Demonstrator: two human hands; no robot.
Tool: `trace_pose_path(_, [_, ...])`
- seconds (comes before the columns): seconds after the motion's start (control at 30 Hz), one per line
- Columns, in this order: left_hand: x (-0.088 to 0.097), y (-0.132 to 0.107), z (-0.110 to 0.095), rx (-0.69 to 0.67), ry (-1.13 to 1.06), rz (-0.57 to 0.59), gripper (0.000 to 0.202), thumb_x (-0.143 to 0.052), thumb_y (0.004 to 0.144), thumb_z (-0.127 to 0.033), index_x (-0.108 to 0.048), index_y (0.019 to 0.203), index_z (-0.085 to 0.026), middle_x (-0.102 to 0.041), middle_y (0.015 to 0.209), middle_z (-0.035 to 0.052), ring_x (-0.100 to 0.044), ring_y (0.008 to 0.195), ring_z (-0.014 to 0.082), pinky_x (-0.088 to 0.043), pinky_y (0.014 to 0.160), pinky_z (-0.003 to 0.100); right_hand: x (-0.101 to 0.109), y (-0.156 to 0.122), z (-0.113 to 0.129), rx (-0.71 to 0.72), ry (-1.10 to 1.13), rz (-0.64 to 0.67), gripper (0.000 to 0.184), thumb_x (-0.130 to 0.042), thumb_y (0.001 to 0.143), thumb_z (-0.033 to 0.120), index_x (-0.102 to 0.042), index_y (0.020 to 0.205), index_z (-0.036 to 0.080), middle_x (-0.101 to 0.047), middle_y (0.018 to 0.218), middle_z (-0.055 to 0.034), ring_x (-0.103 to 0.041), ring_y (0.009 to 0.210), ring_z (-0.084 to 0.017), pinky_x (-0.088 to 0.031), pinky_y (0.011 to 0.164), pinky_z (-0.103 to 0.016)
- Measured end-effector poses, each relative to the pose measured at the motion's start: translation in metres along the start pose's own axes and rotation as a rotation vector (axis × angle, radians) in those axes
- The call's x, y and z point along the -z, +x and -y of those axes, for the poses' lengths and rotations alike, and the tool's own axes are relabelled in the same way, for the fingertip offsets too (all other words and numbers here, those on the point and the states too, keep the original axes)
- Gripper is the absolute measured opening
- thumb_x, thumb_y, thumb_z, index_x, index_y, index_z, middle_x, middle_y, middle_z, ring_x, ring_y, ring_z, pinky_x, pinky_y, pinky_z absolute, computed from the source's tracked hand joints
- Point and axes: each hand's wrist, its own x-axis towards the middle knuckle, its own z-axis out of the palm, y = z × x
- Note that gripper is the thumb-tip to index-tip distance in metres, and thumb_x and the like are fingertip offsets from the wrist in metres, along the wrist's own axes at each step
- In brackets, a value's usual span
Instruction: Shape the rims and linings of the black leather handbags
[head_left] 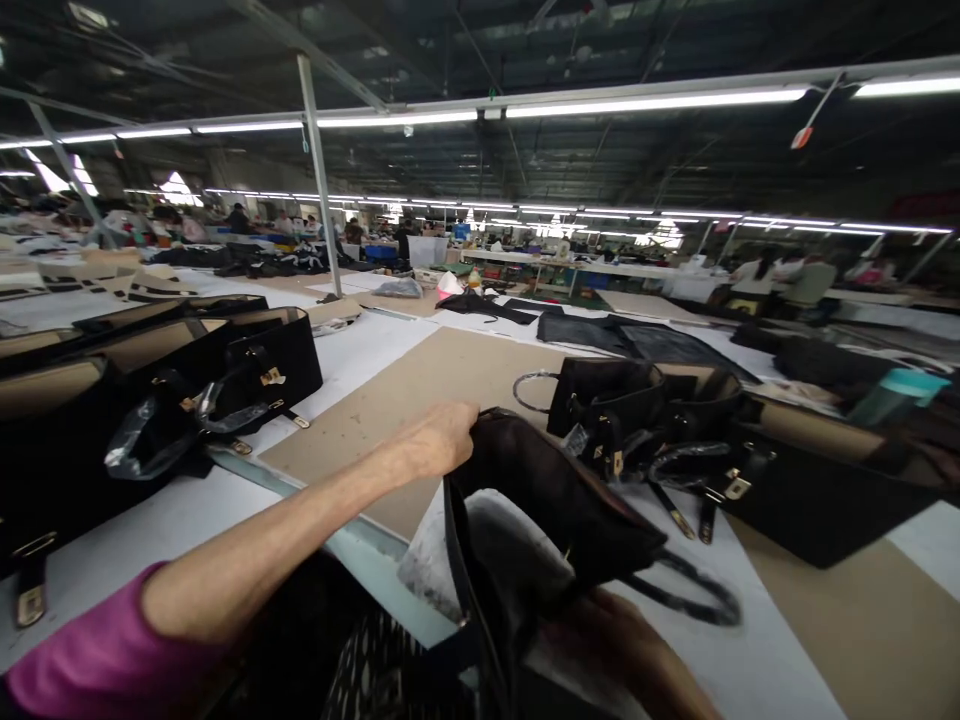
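Note:
My left hand point(444, 440) is closed on the top corner of a black handbag point(555, 485), fingers pinching its rim. The handbag is tilted toward me at the table's edge with its mouth open. A greyish-white panel point(514, 535) shows within the opening. One wrapped handle point(697, 590) sticks out to the right. Low on the right side, my right hand point(626, 635) is against the bag, dark and blurred. Its fingers are hidden by the bag, so I cannot see how they hold it.
Several black handbags point(281, 365) with plastic-wrapped handles stand at the left. More black handbags point(817, 490) are on the right, near a teal-lidded bottle point(896, 395). Brown board point(420, 375) covers the table's middle. Flat black pieces point(630, 335) lie beyond, and a metal post point(319, 180) rises behind.

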Motion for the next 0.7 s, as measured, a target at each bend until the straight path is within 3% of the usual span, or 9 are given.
trace_pose_path(0.1, [-0.007, 0.001, -0.003, 0.016, 0.109, 0.038, 0.022, -0.043, 0.069, -0.015, -0.054, 0.088, -0.016, -0.062, 0.082, 0.0104, -0.059, 0.077, 0.0234, -0.043, 0.059, 0.028, 0.006, -0.029, 0.015, -0.185, -0.207, 0.126, 0.026, -0.049, 0.067, 0.042, -0.049, 0.058, 0.018, -0.054, 0.044, -0.0003, -0.049, 0.035, -0.011, -0.035, 0.035, -0.020])
trace_pose_path(0.13, [-0.008, 0.002, -0.003, 0.019, 0.130, 0.043, 0.023, -0.042, 0.070, -0.015, -0.053, 0.091, -0.015, -0.062, 0.082, 0.0113, -0.059, 0.077, 0.0240, -0.043, 0.060, 0.028, 0.008, -0.039, 0.026, -0.196, -0.311, 0.188, 0.026, -0.050, 0.067, 0.041, -0.049, 0.057, 0.017, -0.055, 0.045, -0.0008, -0.050, 0.037, -0.011, -0.035, 0.036, -0.019])
trace_pose_path(0.2, [-0.009, 0.004, -0.005, 0.024, 0.161, 0.037, 0.028, -0.042, 0.072, -0.016, -0.050, 0.098, -0.014, -0.062, 0.082, 0.0122, -0.059, 0.077, 0.0254, -0.044, 0.061, 0.031, 0.012, -0.058, 0.051, -0.074, -0.425, 0.209, 0.028, -0.047, 0.069, 0.043, -0.051, 0.061, 0.016, -0.058, 0.052, -0.0024, -0.054, 0.044, -0.013, -0.039, 0.041, -0.020])
trace_pose_path(0.3, [-0.007, 0.003, -0.013, -0.039, 0.154, -0.032, 0.044, -0.046, 0.069, -0.011, -0.040, 0.113, -0.017, -0.059, 0.095, 0.0115, -0.057, 0.087, 0.0252, -0.044, 0.070, 0.034, 0.014, -0.078, 0.086, 0.235, -0.573, -0.123, 0.032, -0.046, 0.071, 0.048, -0.057, 0.079, 0.018, -0.061, 0.068, -0.0034, -0.058, 0.061, -0.016, -0.046, 0.055, -0.023])
trace_pose_path(0.37, [-0.005, 0.002, -0.021, -0.198, 0.110, -0.095, 0.054, -0.048, 0.066, -0.006, -0.037, 0.117, -0.020, -0.049, 0.115, 0.0099, -0.049, 0.102, 0.0230, -0.042, 0.081, 0.033, 0.014, -0.083, 0.104, 0.425, -0.719, -0.431, 0.038, -0.051, 0.068, 0.050, -0.055, 0.093, 0.021, -0.061, 0.089, -0.0048, -0.057, 0.080, -0.020, -0.046, 0.062, -0.025])
trace_pose_path(0.43, [-0.003, 0.002, -0.029, -0.393, 0.049, -0.122, 0.054, -0.049, 0.066, -0.003, -0.039, 0.115, -0.022, -0.035, 0.129, 0.0067, -0.040, 0.113, 0.0212, -0.037, 0.089, 0.032, 0.011, -0.079, 0.116, 0.573, -0.827, -0.608, 0.047, -0.053, 0.066, 0.052, -0.051, 0.102, 0.023, -0.056, 0.106, -0.0059, -0.052, 0.095, -0.024, -0.046, 0.066, -0.028])
trace_pose_path(0.5, [-0.002, 0.003, -0.035, -0.555, -0.021, -0.111, 0.047, -0.050, 0.067, -0.004, -0.043, 0.110, -0.023, -0.029, 0.132, 0.0043, -0.034, 0.117, 0.0205, -0.035, 0.093, 0.033, 0.007, -0.069, 0.125, 0.626, -0.875, -0.590, 0.049, -0.051, 0.068, 0.050, -0.046, 0.109, 0.024, -0.052, 0.112, -0.0052, -0.048, 0.100, -0.023, -0.045, 0.071, -0.030])
trace_pose_path(0.57, [-0.001, 0.007, -0.040, -0.666, -0.086, -0.094, 0.040, -0.049, 0.069, -0.003, -0.048, 0.104, -0.023, -0.032, 0.131, 0.0035, -0.032, 0.118, 0.0199, -0.033, 0.095, 0.034, 0.002, -0.058, 0.130, 0.589, -0.869, -0.498, 0.044, -0.048, 0.072, 0.046, -0.044, 0.111, 0.025, -0.054, 0.109, -0.0028, -0.051, 0.095, -0.020, -0.044, 0.071, -0.029])
trace_pose_path(0.7, [-0.001, 0.018, -0.044, -0.733, -0.160, -0.041, 0.034, -0.047, 0.071, -0.003, -0.053, 0.099, -0.022, -0.034, 0.130, 0.0039, -0.033, 0.118, 0.0204, -0.032, 0.095, 0.035, -0.003, -0.041, 0.135, 0.527, -0.818, -0.404, 0.036, -0.045, 0.074, 0.043, -0.048, 0.106, 0.025, -0.060, 0.096, -0.0014, -0.055, 0.082, -0.019, -0.043, 0.068, -0.028])
